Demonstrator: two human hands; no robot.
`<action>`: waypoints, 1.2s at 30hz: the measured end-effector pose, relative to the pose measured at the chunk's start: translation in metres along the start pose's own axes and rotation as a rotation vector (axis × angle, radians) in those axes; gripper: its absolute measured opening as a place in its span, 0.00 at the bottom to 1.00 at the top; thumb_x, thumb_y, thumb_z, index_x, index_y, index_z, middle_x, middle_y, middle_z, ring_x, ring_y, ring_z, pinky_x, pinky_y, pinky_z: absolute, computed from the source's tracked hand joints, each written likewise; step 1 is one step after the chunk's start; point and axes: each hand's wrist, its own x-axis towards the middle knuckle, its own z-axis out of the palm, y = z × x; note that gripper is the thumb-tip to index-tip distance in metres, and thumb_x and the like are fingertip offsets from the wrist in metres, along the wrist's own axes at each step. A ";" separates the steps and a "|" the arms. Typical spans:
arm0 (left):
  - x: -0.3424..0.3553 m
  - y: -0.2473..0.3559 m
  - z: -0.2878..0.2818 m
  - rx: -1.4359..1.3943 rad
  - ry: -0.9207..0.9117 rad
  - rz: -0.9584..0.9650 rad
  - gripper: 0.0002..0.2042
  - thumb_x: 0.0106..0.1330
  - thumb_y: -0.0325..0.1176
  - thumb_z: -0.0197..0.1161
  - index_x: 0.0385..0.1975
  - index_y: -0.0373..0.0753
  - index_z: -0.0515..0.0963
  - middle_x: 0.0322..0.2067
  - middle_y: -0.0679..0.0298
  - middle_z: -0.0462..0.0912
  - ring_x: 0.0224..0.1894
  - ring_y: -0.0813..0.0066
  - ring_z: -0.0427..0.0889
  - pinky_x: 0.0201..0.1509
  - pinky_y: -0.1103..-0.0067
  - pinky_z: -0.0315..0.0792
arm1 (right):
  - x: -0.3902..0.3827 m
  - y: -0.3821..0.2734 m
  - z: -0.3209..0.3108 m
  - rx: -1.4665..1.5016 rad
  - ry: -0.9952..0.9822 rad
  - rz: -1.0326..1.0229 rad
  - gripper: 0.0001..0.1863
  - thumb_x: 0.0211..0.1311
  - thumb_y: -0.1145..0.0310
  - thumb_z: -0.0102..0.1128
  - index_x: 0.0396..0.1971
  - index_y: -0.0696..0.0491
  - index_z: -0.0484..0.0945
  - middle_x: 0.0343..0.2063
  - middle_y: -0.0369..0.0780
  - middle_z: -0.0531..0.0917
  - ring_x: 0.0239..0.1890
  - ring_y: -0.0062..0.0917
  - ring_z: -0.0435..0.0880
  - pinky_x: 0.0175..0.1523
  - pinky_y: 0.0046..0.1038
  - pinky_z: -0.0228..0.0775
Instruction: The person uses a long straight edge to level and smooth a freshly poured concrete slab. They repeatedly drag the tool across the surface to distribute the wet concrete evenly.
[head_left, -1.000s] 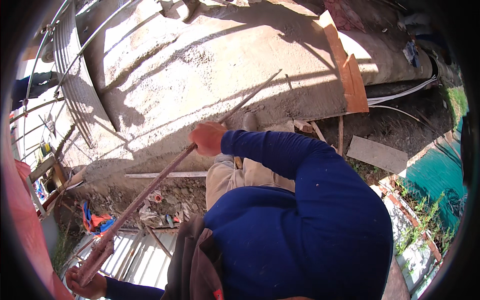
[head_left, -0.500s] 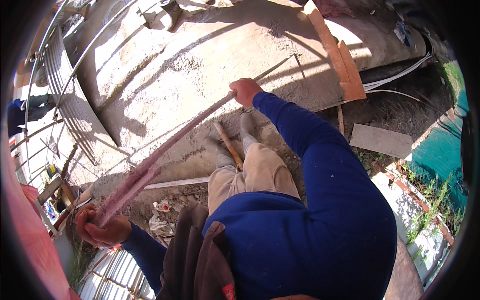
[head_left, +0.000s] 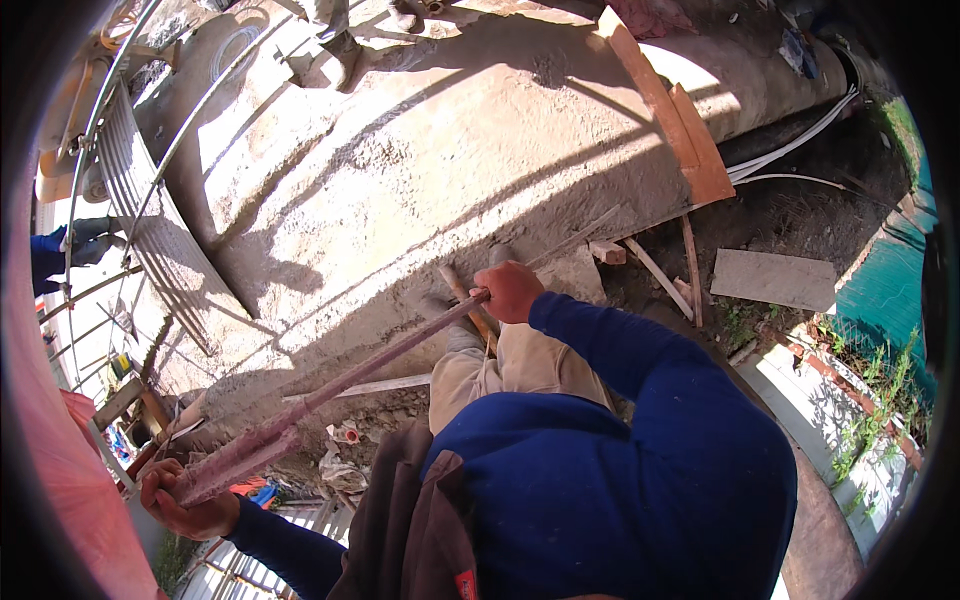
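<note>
A long, narrow straight bar, crusted with pinkish-grey mortar (head_left: 345, 382), slants across in front of my body. My left hand (head_left: 187, 505) is curled round its wide near end at the lower left. Farther along, my right hand (head_left: 510, 291) grips the bar in a fist above my knees. Past that fist the bar thins toward the right, over the edge of a pale, rough concrete slab (head_left: 400, 190). A wooden handle or stick (head_left: 468, 300) stands between my boots, partly hidden by the bar and my right hand.
Orange-brown boards (head_left: 665, 110) border the slab at the right. Curved corrugated sheeting (head_left: 165, 220) and thin rods stand at the left, with another person's leg (head_left: 90, 240) behind. Another person's boot (head_left: 338, 60) is at the far edge. A flat grey board (head_left: 775, 280) lies right.
The bar has come back toward me, its far end now lower and at the slab's near edge. My right hand has moved nearer my body; my left hand is slightly lower.
</note>
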 end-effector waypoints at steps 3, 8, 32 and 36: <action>0.008 0.002 -0.037 -0.171 0.156 -0.091 0.15 0.75 0.38 0.48 0.45 0.30 0.72 0.31 0.60 0.68 0.35 0.67 0.69 0.42 0.70 0.66 | 0.024 -0.038 -0.017 0.030 -0.023 -0.098 0.07 0.55 0.62 0.64 0.30 0.49 0.83 0.29 0.47 0.87 0.38 0.47 0.86 0.49 0.48 0.75; -0.014 0.020 -0.075 0.048 0.247 -0.085 0.15 0.73 0.39 0.48 0.41 0.31 0.74 0.35 0.55 0.74 0.38 0.62 0.75 0.44 0.68 0.72 | 0.105 -0.060 -0.037 -0.098 0.139 -0.303 0.04 0.51 0.68 0.65 0.27 0.51 0.82 0.25 0.46 0.86 0.36 0.45 0.87 0.50 0.46 0.75; -0.003 -0.013 0.077 -0.286 -0.031 -0.052 0.13 0.73 0.30 0.45 0.44 0.30 0.75 0.35 0.58 0.75 0.33 0.71 0.71 0.42 0.74 0.70 | 0.014 0.052 0.001 -0.053 0.249 0.056 0.13 0.63 0.61 0.64 0.22 0.51 0.77 0.22 0.48 0.82 0.31 0.51 0.82 0.40 0.50 0.72; 0.008 -0.017 0.009 0.148 -0.086 0.236 0.12 0.77 0.32 0.43 0.43 0.29 0.73 0.41 0.55 0.74 0.33 0.70 0.72 0.37 0.75 0.71 | 0.009 0.014 0.025 0.023 0.151 -0.010 0.15 0.62 0.58 0.66 0.22 0.51 0.77 0.21 0.47 0.81 0.31 0.50 0.82 0.38 0.50 0.72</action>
